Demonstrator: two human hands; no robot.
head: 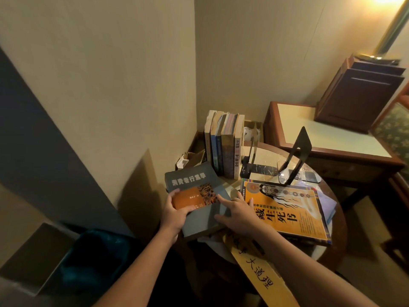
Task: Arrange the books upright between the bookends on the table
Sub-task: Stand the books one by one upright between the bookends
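Head view is showing the left hand (174,214) gripping the left edge of the grey book (194,196). The right hand (238,214) is lying flat on its right side, fingers spread, holding nothing. The grey book is sticking out over the round table (342,218). Behind it, upright books (223,147) are standing together. Two bookends (297,151) are standing farther right, with bare room between them. Further back, a cardboard box (253,127) is holding something white, maybe paper.
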